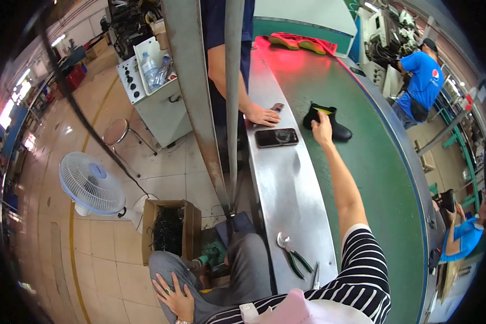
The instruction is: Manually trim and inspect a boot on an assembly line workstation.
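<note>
A black ankle boot [340, 129] with a yellow-green strip at its opening lies on the green conveyor belt [356, 178]. My right arm stretches forward over the belt, and my right hand [322, 129] is closed on the boot's upper edge. The boot's toe points to the right. Down at the lower left, my left hand [174, 296] rests flat on my grey-trousered knee, fingers spread and holding nothing. On the metal ledge near me lie green-handled pincers [293, 255] and a thin pointed metal tool [316, 276].
A phone [277, 137] lies on the metal ledge, beside a co-worker's hand [263, 115]. Metal posts [194, 97] rise at my left. Yellow-soled shoes [297, 43] sit farther up the belt. A cardboard box [191, 229] and a fan [92, 183] stand at the left.
</note>
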Tool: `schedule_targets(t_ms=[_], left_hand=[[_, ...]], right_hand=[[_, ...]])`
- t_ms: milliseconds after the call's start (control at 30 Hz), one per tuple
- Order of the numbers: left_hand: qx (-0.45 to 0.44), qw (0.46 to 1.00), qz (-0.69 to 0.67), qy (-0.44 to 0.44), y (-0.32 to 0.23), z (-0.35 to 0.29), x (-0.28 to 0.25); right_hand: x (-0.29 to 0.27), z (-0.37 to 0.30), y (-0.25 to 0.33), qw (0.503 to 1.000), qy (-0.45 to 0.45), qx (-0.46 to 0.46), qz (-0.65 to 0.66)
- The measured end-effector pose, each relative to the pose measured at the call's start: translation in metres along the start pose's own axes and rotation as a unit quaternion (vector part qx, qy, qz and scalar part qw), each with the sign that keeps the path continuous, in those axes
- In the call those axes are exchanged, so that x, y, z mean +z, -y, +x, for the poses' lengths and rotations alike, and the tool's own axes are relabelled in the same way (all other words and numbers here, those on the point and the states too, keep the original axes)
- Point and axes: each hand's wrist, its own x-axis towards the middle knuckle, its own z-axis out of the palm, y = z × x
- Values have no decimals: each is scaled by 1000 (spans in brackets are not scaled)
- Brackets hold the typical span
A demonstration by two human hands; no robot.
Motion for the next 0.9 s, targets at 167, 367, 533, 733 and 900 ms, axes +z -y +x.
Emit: schedule_targets(t_ms=[167, 367, 533, 733, 900], left_hand=[[-13, 999, 38, 3, -6, 6, 2], [36, 999, 21, -2, -21, 20, -2], [89, 994, -60, 2, -24, 22, -11], [129, 976, -174, -37, 1, 24, 0], [280, 875, -390, -61, -61, 46, -86]], right_hand=[[49, 43, -15, 996, 41, 82, -21], [48, 29, -1, 988, -19, 142, -62], [-11, 8, -12, 984, -103, 148, -9], [-149, -22, 6, 972, 10, 206, 108], [-243, -66, 138, 954, 112, 156, 232]])
